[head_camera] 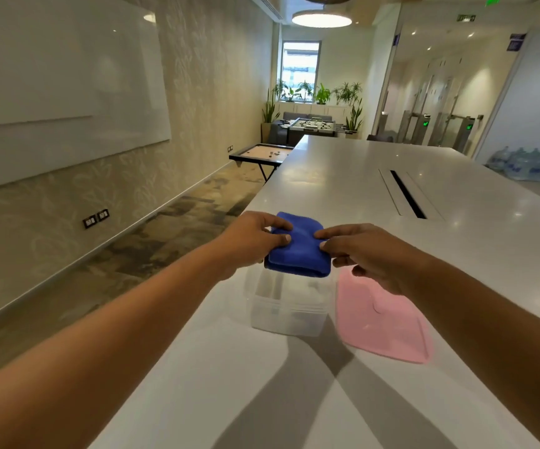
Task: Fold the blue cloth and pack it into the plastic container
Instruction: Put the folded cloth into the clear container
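Observation:
The blue cloth (299,251) is folded into a thick compact pad. My left hand (249,244) grips its left side and my right hand (365,254) pinches its right side with thumb and fingers. The cloth is held above the far end of the clear plastic container (289,306), which stands open on the white table (391,196) near its left edge. The container's far rim is hidden behind the cloth.
A pink lid (382,322) lies flat on the table just right of the container. A long cable slot (406,194) runs along the table farther back. The table's left edge drops to carpeted floor; a small game table (262,153) stands beyond.

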Motion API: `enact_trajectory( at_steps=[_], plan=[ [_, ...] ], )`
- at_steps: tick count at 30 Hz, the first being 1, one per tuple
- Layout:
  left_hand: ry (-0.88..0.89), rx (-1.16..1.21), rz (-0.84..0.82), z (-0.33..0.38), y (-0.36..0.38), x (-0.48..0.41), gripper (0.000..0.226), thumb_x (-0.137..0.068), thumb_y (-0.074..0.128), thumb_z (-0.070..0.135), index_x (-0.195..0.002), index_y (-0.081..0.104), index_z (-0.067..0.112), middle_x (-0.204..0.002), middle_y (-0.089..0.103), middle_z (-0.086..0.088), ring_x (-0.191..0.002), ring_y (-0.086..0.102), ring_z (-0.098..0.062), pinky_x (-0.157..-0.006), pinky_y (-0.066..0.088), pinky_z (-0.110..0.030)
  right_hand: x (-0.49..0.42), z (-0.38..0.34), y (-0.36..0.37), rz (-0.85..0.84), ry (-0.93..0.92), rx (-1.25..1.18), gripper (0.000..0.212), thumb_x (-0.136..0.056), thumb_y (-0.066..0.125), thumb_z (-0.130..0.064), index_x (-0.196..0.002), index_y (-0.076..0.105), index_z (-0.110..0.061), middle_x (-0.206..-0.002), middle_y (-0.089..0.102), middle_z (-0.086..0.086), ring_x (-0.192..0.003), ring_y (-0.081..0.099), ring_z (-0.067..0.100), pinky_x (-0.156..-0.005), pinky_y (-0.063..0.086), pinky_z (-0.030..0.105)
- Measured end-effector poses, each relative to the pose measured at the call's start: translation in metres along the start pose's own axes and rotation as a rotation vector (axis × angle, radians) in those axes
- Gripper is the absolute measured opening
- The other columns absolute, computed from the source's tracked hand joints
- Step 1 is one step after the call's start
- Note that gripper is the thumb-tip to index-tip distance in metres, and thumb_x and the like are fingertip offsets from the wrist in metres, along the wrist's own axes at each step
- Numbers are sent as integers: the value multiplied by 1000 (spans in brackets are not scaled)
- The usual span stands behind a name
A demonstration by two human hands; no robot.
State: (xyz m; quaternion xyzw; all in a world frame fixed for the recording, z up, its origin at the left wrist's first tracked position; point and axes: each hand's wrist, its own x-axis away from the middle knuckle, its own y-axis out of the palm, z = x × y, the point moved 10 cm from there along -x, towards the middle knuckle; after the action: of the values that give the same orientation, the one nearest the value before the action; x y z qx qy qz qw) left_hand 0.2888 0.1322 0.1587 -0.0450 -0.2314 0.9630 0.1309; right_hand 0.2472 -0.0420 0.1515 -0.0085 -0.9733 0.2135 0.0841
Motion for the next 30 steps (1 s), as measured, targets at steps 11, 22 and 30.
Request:
enact_trajectory(
  at_steps=[11, 22, 30],
  plan=[
    [65, -834, -167, -41, 52, -35, 34, -91, 56, 26, -125, 55, 27, -111, 64, -4, -91, 59, -22, -79, 47, -32, -62, 34, 39, -135, 194, 493, 32, -82, 59, -5, -113, 69, -3, -67, 62, 8, -46, 58, 11, -38, 30, 17],
    [218, -1116, -101, -40, 60, -45, 29, -87, 61, 34, -114, 64, 24, -99, 71, 0, -97, 62, -18, -117, 17, -48, -83, 4, 48, -137, -162, 985, 32, -81, 64, -7, -111, 75, -10, -103, 77, 8, -88, 74, 24, -82, 62, 38],
    [213, -1268, -456, -65, 83, -54, 55, -85, 64, 45, -134, 50, 26, -138, 54, 3, -147, 12, -24, -117, -5, -51, -79, 16, 79, -286, -233, 1265, 54, -72, 77, -53, -113, 70, -18, -90, 68, -3, -86, 61, 18, -87, 56, 38]
  ],
)
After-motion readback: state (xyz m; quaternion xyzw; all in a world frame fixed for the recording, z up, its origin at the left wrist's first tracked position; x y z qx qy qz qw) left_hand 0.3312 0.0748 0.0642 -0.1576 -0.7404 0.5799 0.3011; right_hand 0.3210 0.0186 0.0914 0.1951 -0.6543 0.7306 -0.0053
